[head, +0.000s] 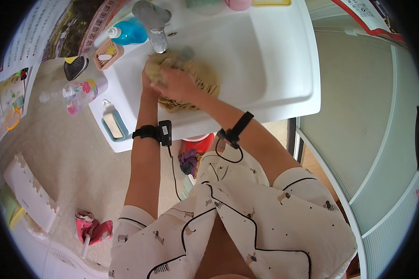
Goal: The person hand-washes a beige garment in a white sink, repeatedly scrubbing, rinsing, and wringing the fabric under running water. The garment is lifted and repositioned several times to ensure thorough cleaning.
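A wet tan cloth [192, 89] lies bunched and wrinkled in the left part of a white washbasin [286, 69], under a metal faucet [157, 35] with water at its mouth. My left hand [148, 78] grips the cloth's bunched upper end from the left, its fingers mostly hidden. From the right, my right hand [176, 82] is closed over the same part, close against the left hand. The rest of the cloth spreads below and to the right of both hands.
On the basin's left rim are a blue pump bottle [130, 32], a pink soap dish [108, 54] and a blue soap dish [115, 125] with a bar of soap. A clear flowered bottle [80, 92] is left of the basin. A red tub [204, 143] sits below its front edge.
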`<state>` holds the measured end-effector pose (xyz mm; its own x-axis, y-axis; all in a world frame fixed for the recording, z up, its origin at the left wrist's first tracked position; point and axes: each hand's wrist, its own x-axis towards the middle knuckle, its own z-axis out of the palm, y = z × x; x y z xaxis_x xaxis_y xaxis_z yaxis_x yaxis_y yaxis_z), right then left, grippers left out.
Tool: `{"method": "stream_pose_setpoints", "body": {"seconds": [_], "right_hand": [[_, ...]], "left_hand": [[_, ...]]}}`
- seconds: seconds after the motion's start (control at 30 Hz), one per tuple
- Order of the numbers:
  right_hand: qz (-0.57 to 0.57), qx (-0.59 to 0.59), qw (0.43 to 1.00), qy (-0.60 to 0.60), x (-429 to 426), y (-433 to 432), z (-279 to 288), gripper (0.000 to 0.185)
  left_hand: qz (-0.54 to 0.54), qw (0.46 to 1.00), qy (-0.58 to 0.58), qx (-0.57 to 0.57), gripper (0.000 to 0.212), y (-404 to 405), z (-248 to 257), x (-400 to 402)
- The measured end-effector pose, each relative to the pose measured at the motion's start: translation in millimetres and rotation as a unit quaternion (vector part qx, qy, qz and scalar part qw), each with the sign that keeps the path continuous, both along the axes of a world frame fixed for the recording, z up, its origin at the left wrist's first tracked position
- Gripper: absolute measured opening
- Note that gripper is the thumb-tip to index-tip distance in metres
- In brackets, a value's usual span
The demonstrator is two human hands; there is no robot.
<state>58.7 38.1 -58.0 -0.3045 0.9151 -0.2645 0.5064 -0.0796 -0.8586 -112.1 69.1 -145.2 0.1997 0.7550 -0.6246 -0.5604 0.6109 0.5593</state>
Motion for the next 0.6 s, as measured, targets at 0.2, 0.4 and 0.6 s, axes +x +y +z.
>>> {"method": "stream_pose_setpoints", "body": {"seconds": [0.2, 0.4, 0.6], "right_hand": [[-0.119, 0.06, 0.989, -0.063, -21, -20, 10, 0.045], [-0.163, -0.024, 0.973, -0.158, 24, 47, -50, 0.043], [-0.14, -0.056, 0.948, -0.282, 135, 59, -57, 0.044]], "left_hand": [[0.017, 0.994, -0.071, 0.087, 0.047, -35, 19, 18], [0.031, 0.989, 0.128, -0.06, 0.059, -47, 75, 43], [-0.162, 0.786, 0.591, 0.085, 0.09, -54, 121, 19]]}}
